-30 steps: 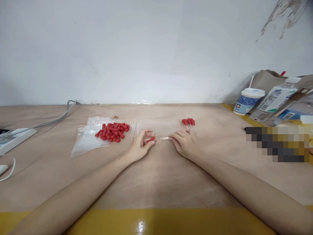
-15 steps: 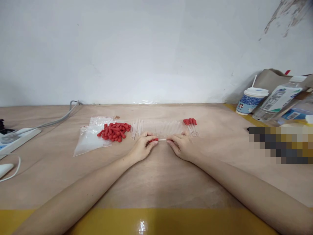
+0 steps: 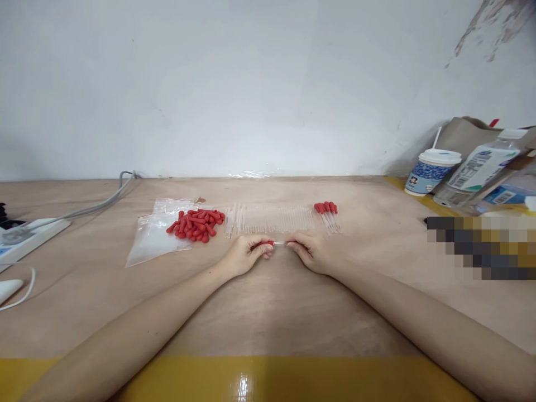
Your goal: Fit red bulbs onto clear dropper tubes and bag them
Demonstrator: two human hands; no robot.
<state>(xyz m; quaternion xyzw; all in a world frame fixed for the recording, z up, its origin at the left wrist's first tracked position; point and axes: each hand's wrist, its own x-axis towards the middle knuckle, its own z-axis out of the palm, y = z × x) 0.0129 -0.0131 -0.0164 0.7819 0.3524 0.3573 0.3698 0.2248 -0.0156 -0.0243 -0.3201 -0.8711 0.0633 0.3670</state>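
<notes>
At left I see a heap of red bulbs (image 3: pixel 196 225), partly on a plastic bag (image 3: pixel 146 245). Then comes the left hand (image 3: pixel 244 254), its fingers closed around a single bulb (image 3: pixel 265 243). Between the hands, a clear tube (image 3: pixel 279 243) meets this bulb's end; the right hand (image 3: pixel 312 251) pinches the tube. Both forearms (image 3: pixel 171 312) slant inward above the table (image 3: pixel 259 318).

Pale wall (image 3: pixel 251 89) behind brown tabletop (image 3: pixel 268 312)
</notes>
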